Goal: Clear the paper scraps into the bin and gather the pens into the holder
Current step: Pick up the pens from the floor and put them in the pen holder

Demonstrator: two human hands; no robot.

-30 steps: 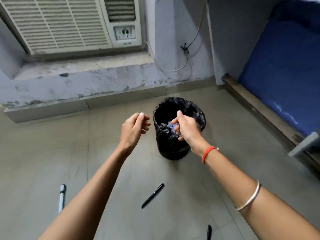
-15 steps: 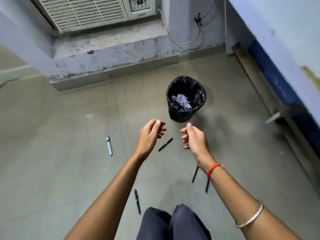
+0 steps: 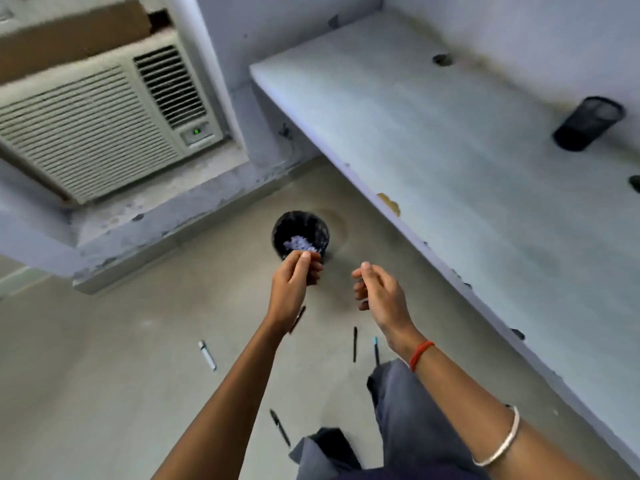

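Observation:
A black-lined bin [image 3: 313, 226] stands on the floor with pale paper scraps [image 3: 298, 243] inside. Both my hands hang high above the floor in front of it: my left hand [image 3: 293, 285] has its fingers curled with nothing visible in them, my right hand [image 3: 378, 292] is loosely open and empty. Several pens lie on the floor: a white marker [image 3: 207, 355], a black pen [image 3: 354, 344], a blue-capped pen [image 3: 376, 350], a black pen [image 3: 280, 427] near my legs, and one [image 3: 298, 319] partly hidden under my left wrist. The black mesh pen holder [image 3: 586, 123] stands on the counter at right.
A long pale counter [image 3: 467, 161] runs along the right side, above the floor. A window air conditioner [image 3: 100, 123] sits on a ledge at upper left. My legs in grey trousers [image 3: 408, 424] fill the bottom middle. A small dark object [image 3: 635, 183] shows at the counter's right edge.
The view has risen and turned right, so the bin and pens look smaller and the counter with the holder has come into sight. My right hand left the bin and holds nothing.

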